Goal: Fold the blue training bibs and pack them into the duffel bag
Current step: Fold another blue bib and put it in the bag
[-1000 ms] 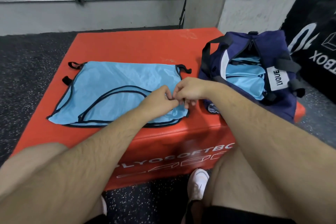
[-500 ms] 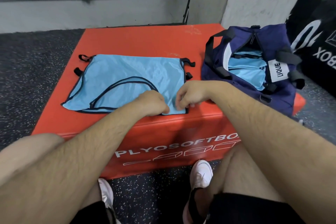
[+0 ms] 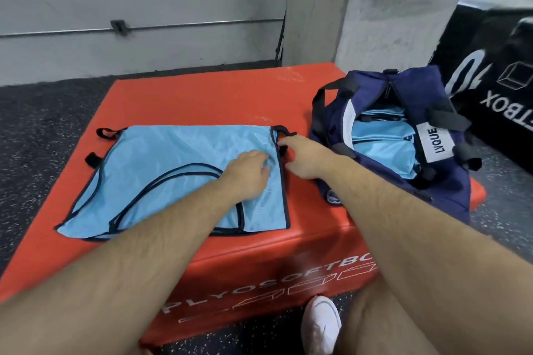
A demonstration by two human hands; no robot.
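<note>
Bib (image 3: 173,176), flat near the box's (image 3: 216,95) front edge, looks light, limp and slippery; take its bound corners. Left hand (image 3: 248,173) rests on it, right hand (image 3: 302,153) reaches its strap (image 3: 286,133); I cannot tell whether either grips.

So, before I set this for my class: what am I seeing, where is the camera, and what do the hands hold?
No machine: a person's two bare hands, filmed by one head-worn camera looking down. A light blue bib lies flat on a red foam box. The left hand rests on it near its right edge; the right hand touches that edge. Whether either pinches the cloth is unclear. Alongside, an open navy duffel bag holds folded bibs.
</note>
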